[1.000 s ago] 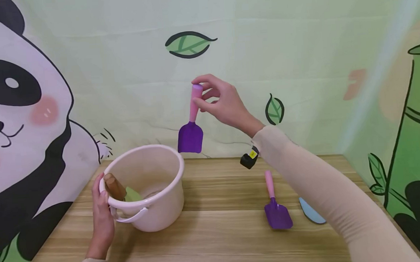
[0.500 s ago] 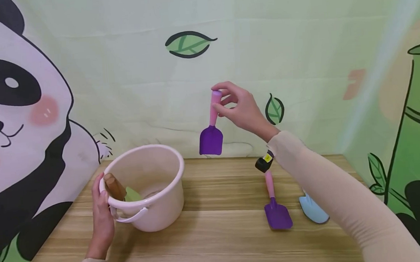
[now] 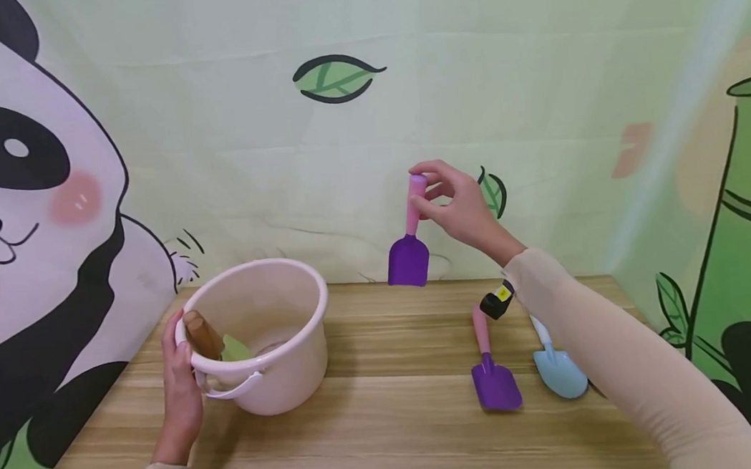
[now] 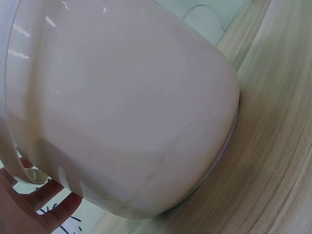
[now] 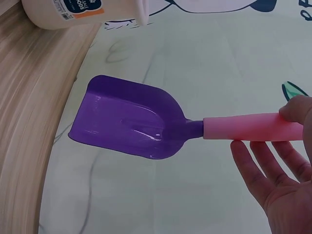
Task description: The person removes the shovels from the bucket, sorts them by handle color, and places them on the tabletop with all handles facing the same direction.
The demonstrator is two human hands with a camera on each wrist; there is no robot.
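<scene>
One wooden table [image 3: 387,420] stands before a printed green backdrop [image 3: 267,148], and near its left edge my left hand [image 3: 183,390] rests relaxed fingers against one pale bucket [image 3: 287,380], with one brown piece [image 3: 202,335] and one green piece [image 3: 235,349] showing inside. My right hand [image 3: 460,200] pinches one purple shovel [image 3: 409,257] by its pink handle, raised, blade down; a second purple shovel [image 3: 496,385] and one blue shovel [image 3: 561,374] lie towards the right edge.

A pale green panda-print backdrop [image 3: 458,100] rises behind a wood-grain table [image 3: 394,434].
</scene>
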